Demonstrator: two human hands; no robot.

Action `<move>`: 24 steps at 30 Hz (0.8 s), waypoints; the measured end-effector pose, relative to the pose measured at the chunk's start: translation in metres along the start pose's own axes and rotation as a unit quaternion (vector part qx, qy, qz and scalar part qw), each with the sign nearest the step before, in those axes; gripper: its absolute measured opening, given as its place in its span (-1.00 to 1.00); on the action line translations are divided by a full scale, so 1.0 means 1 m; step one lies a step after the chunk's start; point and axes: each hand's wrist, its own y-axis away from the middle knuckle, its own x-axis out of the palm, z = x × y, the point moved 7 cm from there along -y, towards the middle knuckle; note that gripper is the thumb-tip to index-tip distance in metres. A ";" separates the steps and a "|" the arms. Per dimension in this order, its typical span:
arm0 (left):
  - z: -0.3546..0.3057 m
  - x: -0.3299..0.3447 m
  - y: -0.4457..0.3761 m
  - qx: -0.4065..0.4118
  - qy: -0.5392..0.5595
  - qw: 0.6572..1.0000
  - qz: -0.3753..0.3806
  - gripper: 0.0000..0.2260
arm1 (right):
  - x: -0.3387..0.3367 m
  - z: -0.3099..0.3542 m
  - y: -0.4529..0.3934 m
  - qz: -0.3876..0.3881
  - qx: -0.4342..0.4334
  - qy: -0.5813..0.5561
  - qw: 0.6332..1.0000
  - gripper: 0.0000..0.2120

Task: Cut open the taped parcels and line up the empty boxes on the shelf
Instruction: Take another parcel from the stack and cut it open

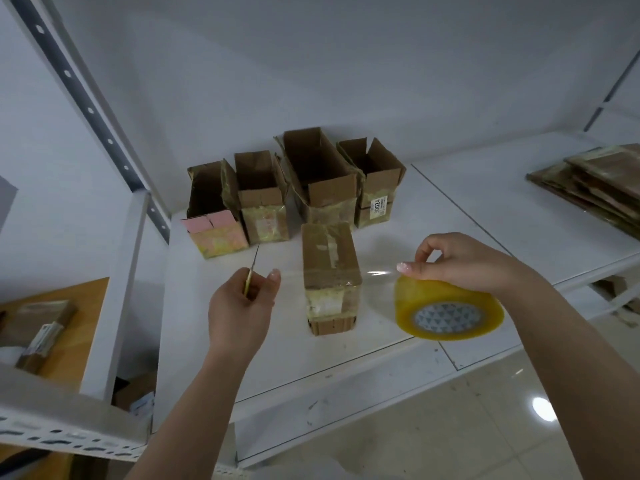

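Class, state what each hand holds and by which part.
The left hand grips a thin yellow-handled blade by its handle. The right hand holds the tape roll by its top, thumb on the pulled-out strip.

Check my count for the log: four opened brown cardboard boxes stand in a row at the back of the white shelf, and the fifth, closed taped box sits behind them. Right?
Not quite. The four opened brown cardboard boxes do stand in a row at the back of the white shelf, but the closed taped box sits in front of them, nearer the person, between the hands. The head view shows it.
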 end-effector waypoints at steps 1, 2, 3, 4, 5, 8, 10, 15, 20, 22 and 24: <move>0.002 0.000 -0.002 -0.002 -0.004 1.000 -0.003 -0.65 | 0.000 0.002 -0.003 0.000 0.001 0.003 1.000 -0.39; 0.004 0.000 -0.004 -0.002 -0.008 1.000 -0.006 -0.65 | 0.000 0.003 -0.007 -0.003 0.002 0.010 1.000 -0.41; 0.006 0.000 -0.005 -0.003 -0.013 1.000 -0.009 -0.65 | 0.000 0.002 -0.011 -0.009 0.003 0.021 1.000 -0.45; 0.008 0.001 -0.005 -0.005 -0.017 1.000 -0.011 -0.65 | 0.001 0.002 -0.015 -0.013 0.002 0.033 0.999 -0.49; 0.010 0.002 -0.005 -0.010 -0.021 1.000 -0.012 -0.64 | 0.001 0.001 -0.019 -0.017 0.003 0.043 0.999 -0.52; 0.017 0.007 -0.006 -0.022 -0.033 0.999 -0.012 -0.64 | 0.003 0.001 -0.026 -0.018 0.008 0.070 0.997 -0.55; 0.022 0.011 -0.007 -0.027 -0.039 0.999 -0.006 -0.65 | 0.006 0.000 -0.030 -0.016 0.017 0.090 0.996 -0.53; 0.048 0.033 -0.005 -0.089 -0.011 0.995 0.033 -0.62 | 0.025 -0.002 -0.046 0.001 0.031 0.178 0.983 -0.48; 0.061 0.066 0.005 -0.161 0.085 0.979 0.094 -0.60 | 0.049 0.003 -0.056 0.003 0.020 0.196 0.980 -0.48; 0.066 0.075 0.009 -0.196 0.127 0.967 0.102 -0.61 | 0.052 0.006 -0.059 0.003 0.016 0.207 0.978 -0.50; 0.071 0.081 0.012 -0.233 0.162 0.952 0.111 -0.61 | 0.053 0.007 -0.060 0.005 0.016 0.210 0.978 -0.51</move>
